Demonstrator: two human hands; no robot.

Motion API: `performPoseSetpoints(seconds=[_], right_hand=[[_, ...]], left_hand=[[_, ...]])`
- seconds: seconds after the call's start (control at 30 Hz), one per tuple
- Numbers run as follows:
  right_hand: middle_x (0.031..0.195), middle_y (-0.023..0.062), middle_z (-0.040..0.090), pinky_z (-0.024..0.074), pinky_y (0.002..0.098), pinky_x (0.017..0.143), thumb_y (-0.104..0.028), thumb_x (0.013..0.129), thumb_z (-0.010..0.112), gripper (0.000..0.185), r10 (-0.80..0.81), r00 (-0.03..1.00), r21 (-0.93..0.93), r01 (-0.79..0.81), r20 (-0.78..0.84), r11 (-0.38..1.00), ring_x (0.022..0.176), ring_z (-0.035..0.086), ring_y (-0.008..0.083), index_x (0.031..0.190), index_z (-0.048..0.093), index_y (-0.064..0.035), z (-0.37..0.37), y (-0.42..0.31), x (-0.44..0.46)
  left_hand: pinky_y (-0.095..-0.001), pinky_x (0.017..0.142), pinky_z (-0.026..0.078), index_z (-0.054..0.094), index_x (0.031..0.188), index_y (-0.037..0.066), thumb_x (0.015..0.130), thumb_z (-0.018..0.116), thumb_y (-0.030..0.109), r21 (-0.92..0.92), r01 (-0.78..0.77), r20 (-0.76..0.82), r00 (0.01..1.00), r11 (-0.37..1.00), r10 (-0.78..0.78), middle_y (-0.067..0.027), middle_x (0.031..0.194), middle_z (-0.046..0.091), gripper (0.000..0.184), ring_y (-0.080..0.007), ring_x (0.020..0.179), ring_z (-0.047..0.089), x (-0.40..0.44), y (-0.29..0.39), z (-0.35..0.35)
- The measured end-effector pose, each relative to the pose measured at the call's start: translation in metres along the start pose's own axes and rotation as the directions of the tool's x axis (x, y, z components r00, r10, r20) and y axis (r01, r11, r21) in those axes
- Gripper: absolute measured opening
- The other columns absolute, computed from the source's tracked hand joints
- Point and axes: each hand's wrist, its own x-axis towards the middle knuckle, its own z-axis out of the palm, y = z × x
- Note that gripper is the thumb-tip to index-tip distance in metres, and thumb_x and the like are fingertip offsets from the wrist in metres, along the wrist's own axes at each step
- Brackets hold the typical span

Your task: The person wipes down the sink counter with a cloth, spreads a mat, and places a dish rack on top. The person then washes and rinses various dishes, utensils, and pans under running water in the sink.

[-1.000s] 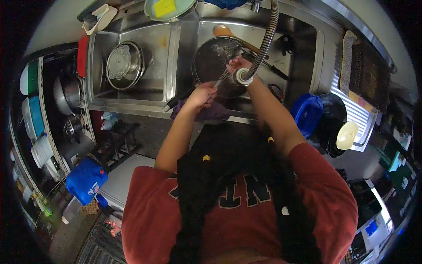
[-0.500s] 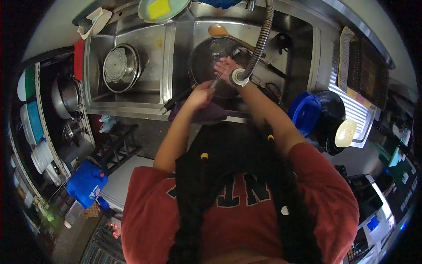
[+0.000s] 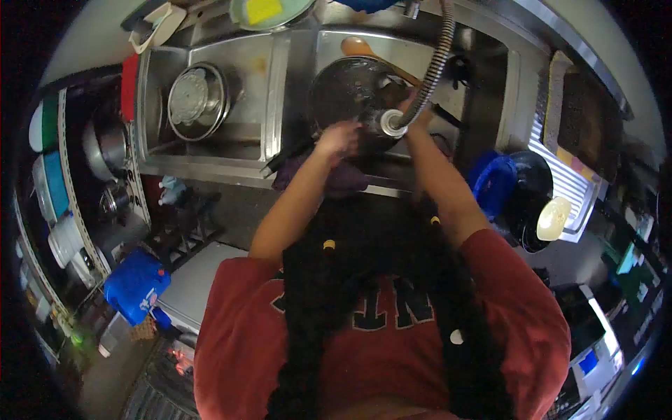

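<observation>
A dark round wok (image 3: 339, 87) lies in the right sink basin, its handle (image 3: 283, 159) sticking out over the front edge. Above the wok's near side is my left hand (image 3: 339, 138), smeared by motion, with its fingers curled closed; what they hold does not show clearly. The spray head (image 3: 393, 124) hangs from a coiled metal hose, just right of my left hand. My right hand (image 3: 418, 120) is beside and partly behind this hose, so its fingers are mostly hidden. A wooden ladle (image 3: 358, 47) rests along the wok's far rim.
Stacked metal pans (image 3: 198, 101) sit in the left basin. A purple cloth (image 3: 322, 178) lies at the sink's front edge. Behind the basins is a green plate (image 3: 269, 15) with a yellow sponge (image 3: 263, 9). Blue (image 3: 493, 183) and black containers stand at the right.
My right hand has moved from over the wok rightward, behind the hose. My left hand has shifted right, and the thin metal utensil it held is no longer distinct. The view has moved slightly.
</observation>
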Motion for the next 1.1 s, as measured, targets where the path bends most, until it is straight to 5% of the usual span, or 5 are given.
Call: performPoseSetpoints(seconds=[0.43,0.6,0.7,1.03,1.1], right_hand=[[0.132,0.0207,0.062,0.0482,0.0504,0.099,-0.039,0.096,0.053,0.047,-0.028,0.898,-0.701,0.362,0.439,0.615,0.121,0.061,0.0356,0.127,0.064,-0.0057,-0.040,-0.025,0.029],[0.111,0.0199,0.069,0.0555,0.0409,0.081,-0.015,0.091,0.061,0.038,-0.460,0.888,-0.086,0.460,0.025,0.883,0.099,0.069,0.0285,0.128,0.059,-0.0044,-0.045,-0.046,-0.005],[0.104,0.0163,0.066,0.0542,0.0403,0.078,-0.012,0.093,0.061,0.032,-0.163,0.846,0.753,-0.343,0.507,0.562,0.091,0.065,0.0257,0.122,0.058,-0.0023,0.016,0.034,0.055],[0.090,0.0090,0.062,0.0526,0.0427,0.080,-0.025,0.104,0.050,0.018,0.173,0.789,0.801,-0.599,0.589,0.007,0.084,0.060,0.0253,0.100,0.059,-0.0095,-0.001,-0.168,-0.146],[0.097,0.0085,0.068,0.0535,0.0481,0.080,-0.037,0.103,0.051,0.031,-0.519,0.678,0.693,-0.690,0.520,-0.208,0.091,0.064,0.0300,0.112,0.059,-0.0086,0.073,-0.056,-0.083]], left_hand=[[-0.0443,0.080,0.060,0.055,0.115,0.001,0.087,0.062,-0.002,-0.252,-0.139,0.132,0.975,0.958,0.176,-0.0145,0.102,0.066,0.030,-0.0301,0.095,0.068,0.032,0.008,0.044],[-0.0425,0.068,0.058,0.056,0.107,0.006,0.097,0.059,0.019,-0.029,-0.207,-0.084,0.975,0.978,0.204,-0.0094,0.088,0.062,0.017,-0.0237,0.076,0.065,0.050,0.026,0.029],[-0.0400,0.070,0.057,0.064,0.104,0.005,0.098,0.060,0.033,0.243,-0.205,-0.008,0.977,0.948,0.214,-0.0077,0.083,0.063,0.028,-0.0211,0.070,0.062,0.049,0.039,0.033],[-0.0454,0.080,0.056,0.057,0.120,-0.004,0.065,0.079,0.023,0.911,-0.386,0.331,0.894,0.145,0.301,-0.0269,0.103,0.068,0.065,-0.0387,0.093,0.070,-0.045,0.111,-0.029],[-0.0452,0.083,0.054,0.053,0.123,-0.003,0.068,0.078,0.025,0.952,-0.304,0.293,0.941,0.038,0.166,-0.0269,0.106,0.067,0.066,-0.0411,0.098,0.068,-0.107,0.155,-0.041]])
